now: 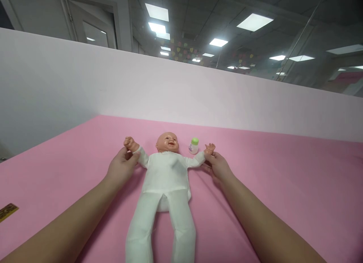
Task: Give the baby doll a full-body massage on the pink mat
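Observation:
A baby doll [167,172] in white cloth clothes lies on its back on a pink surface, head away from me and legs toward me. My left hand [123,164] grips the doll's arm on the left at the wrist, thumb over the sleeve end. On the other side, my right hand [219,165] pinches the doll's other arm near its wrist. Both doll arms are spread outward and slightly raised. Beside the doll's head, to the right, stands a small bottle [193,146] with a green cap; neither hand touches it.
The pink padded surface [255,179] spreads out around the doll. A low white wall [170,92] borders its far side, with glass and ceiling lights beyond. A yellow and black label [8,211] lies at the left edge. A door [90,24] stands at the back left.

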